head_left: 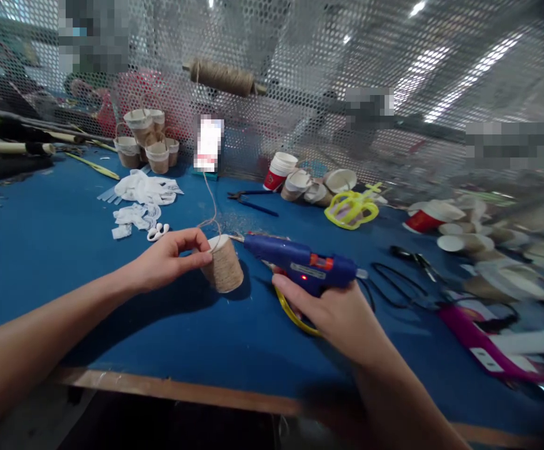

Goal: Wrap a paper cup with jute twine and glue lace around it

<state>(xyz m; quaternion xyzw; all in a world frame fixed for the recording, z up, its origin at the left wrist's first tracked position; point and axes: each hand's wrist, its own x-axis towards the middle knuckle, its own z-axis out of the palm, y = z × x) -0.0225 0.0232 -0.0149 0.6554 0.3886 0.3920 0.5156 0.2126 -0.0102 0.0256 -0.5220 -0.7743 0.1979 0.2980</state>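
Cup (226, 270) wrapped in twine, white end up and tilted a bit, over the middle of the blue table (169, 350); we can't tell whether its lower edge touches the surface. We see the left hand (171, 257) with thumb and index finger clamped on the cup's upper edge, right where a loose strand (215, 206) meets it; whether the strand is pinched too, we can't tell. We have the right hand (335, 312) wrapped around a blue glue gun (281, 251), red light lit, nozzle pointing left, just beside the cup's top edge; we can't confirm contact. Yellow ring (295, 317) partly hidden under the gun and right hand. Behind, we note pliers (257, 206), white fabric pieces (145, 187) and a group of small baskets (143, 128) at left, yellow frame (351, 211) at right. Twine spool (220, 77) up by the mesh. Magenta tool (473, 337) far right, blurred.
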